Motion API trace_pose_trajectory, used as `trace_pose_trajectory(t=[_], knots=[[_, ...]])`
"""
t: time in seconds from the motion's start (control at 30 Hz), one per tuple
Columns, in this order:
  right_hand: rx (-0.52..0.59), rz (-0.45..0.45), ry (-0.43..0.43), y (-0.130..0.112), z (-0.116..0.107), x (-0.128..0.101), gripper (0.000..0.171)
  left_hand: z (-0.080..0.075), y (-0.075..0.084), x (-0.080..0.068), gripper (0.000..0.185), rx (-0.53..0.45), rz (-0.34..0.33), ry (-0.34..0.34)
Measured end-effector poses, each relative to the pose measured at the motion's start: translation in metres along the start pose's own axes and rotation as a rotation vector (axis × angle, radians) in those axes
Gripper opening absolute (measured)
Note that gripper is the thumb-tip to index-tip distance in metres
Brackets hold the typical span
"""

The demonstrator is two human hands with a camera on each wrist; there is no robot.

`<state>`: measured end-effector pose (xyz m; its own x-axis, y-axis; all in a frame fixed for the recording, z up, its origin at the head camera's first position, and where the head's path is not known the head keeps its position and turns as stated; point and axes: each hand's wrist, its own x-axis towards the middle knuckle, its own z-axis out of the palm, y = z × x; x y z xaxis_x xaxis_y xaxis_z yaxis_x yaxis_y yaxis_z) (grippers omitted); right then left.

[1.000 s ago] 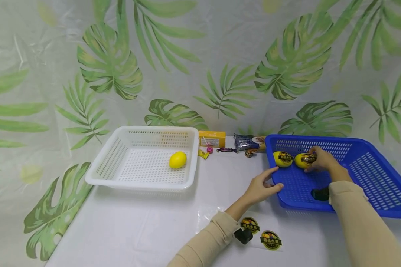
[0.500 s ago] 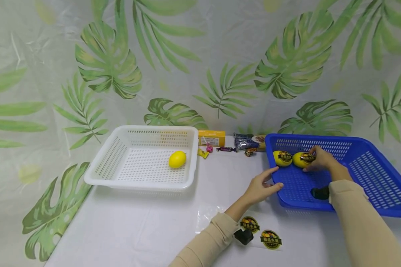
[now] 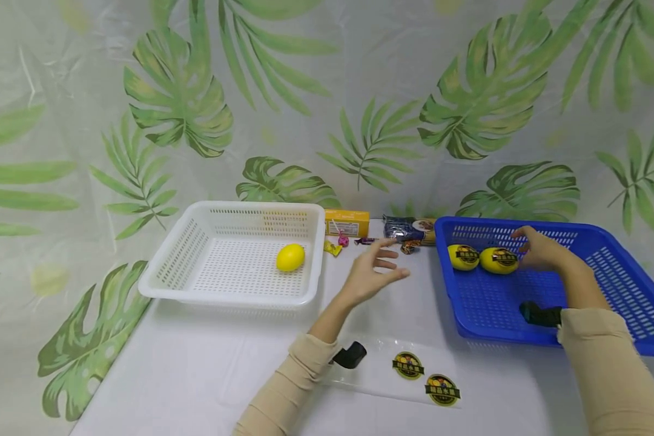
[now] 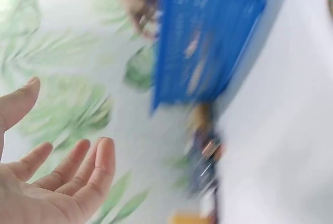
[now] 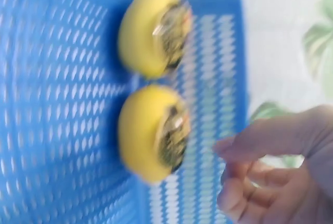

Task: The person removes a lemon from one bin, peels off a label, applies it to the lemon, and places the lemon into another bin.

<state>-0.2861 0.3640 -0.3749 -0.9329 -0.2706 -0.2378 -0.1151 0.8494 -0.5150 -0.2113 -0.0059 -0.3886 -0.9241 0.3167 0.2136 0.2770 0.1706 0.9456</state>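
Two yellow lemons with dark labels lie side by side in the far left corner of the blue basket (image 3: pixel 490 309): a left lemon (image 3: pixel 463 257) and a right lemon (image 3: pixel 498 260). Just right of the latter, inside the basket, is my right hand (image 3: pixel 545 251), holding nothing; the right wrist view shows a gap between its fingertips and the lemon (image 5: pixel 148 135). My left hand (image 3: pixel 367 275) hovers over the table between the two baskets, fingers spread and palm bare in the left wrist view. A third lemon (image 3: pixel 290 258), with no label showing, sits in the white basket (image 3: pixel 229 297).
On the table's near part lies a clear sheet (image 3: pixel 381 387) with two round dark labels (image 3: pixel 442 390). Along the back stand a yellow box (image 3: pixel 347 223) and a dark packet (image 3: pixel 406 230), with small wrapped sweets (image 3: pixel 332 247) before them. Behind hangs a leaf-patterned curtain (image 3: pixel 360 121).
My right hand has let go of the right lemon and drawn back to the right. My left hand has left the blue basket's edge and moved left and up.
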Motion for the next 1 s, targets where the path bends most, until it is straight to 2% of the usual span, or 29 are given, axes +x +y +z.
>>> trace_pose_trajectory(t=[0.1, 0.23, 0.3, 0.37, 0.47, 0.57, 0.67, 0.83, 1.0], knots=[[0.038, -0.095, 0.035, -0.018, 0.003, -0.009, 0.058, -0.043, 0.01, 0.004, 0.06, 0.043, 0.003, 0.057], [0.1, -0.21, 0.098, -0.043, 0.013, -0.02, 0.049, -0.1, 0.017, 0.008, 0.056, 0.154, -0.057, 0.112], [0.126, -0.263, 0.145, -0.055, 0.02, -0.024, 0.045, -0.126, 0.014, 0.009, 0.056, 0.23, -0.116, 0.097], [0.136, -0.31, 0.192, -0.067, 0.027, -0.027, 0.042, -0.148, 0.009, 0.011, 0.058, 0.299, -0.175, 0.054], [0.148, -0.374, 0.254, -0.087, 0.038, -0.029, 0.036, -0.173, -0.003, 0.016, 0.062, 0.359, -0.271, -0.011], [0.178, -0.418, 0.28, -0.109, 0.049, -0.028, 0.034, -0.187, -0.013, 0.021, 0.065, 0.374, -0.355, -0.044], [0.222, -0.45, 0.294, -0.128, 0.059, -0.024, 0.033, -0.193, -0.023, 0.026, 0.066, 0.383, -0.428, -0.069], [0.315, -0.464, 0.283, -0.158, 0.079, -0.011, 0.036, -0.195, -0.036, 0.033, 0.067, 0.439, -0.547, -0.144], [0.406, -0.435, 0.239, -0.184, 0.101, 0.004, 0.04, -0.191, -0.048, 0.042, 0.066, 0.499, -0.649, -0.242]])
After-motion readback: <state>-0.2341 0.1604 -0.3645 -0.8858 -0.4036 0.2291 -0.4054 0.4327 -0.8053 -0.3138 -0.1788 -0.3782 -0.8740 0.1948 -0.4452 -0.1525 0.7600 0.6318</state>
